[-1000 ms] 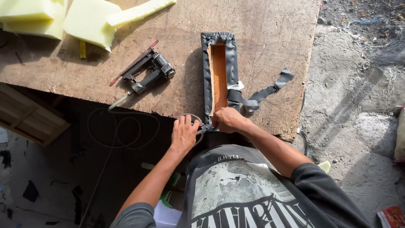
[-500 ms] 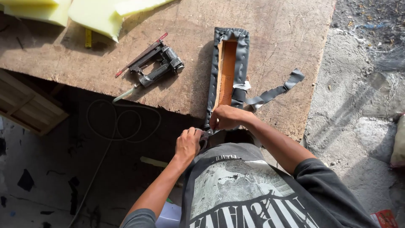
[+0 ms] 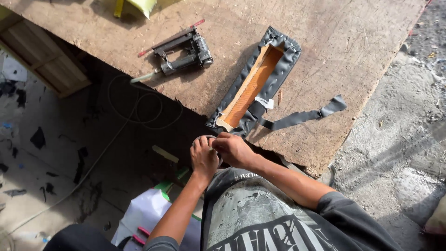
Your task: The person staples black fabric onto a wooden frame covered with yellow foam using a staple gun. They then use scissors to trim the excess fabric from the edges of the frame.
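**Both hands working at the near end of the upholstered panel**

Head view: The left hand (image 3: 204,157) and right hand (image 3: 232,149) meet at the near edge of the tabletop (image 3: 353,56), touching each other, just beside the near end of the dark-covered wooden panel (image 3: 253,86). Both hands are curled with fingers pressed together around something small between them; what they pinch is hidden by the knuckles, so I cannot tell whether it is a tool or the cover's edge. The panel lies slanted on the tabletop, its bare orange wood facing up inside a border of wrapped dark material. A loose strip (image 3: 302,117) of the same material trails off to the right.

To do this well, it seems wise to keep the material taut and flat against the wood, and to hold the panel's end on the tabletop rather than let it hang past the edge, where it could tip.

Room for moving: the panel's near end sits right at the tabletop edge, with a dark gap and floor clutter below. The staple gun (image 3: 183,51) lies well apart to the left, its hose (image 3: 139,100) looping off the edge; a reach there is open, though the hose could snag. Bare board lies to the right of the strip.
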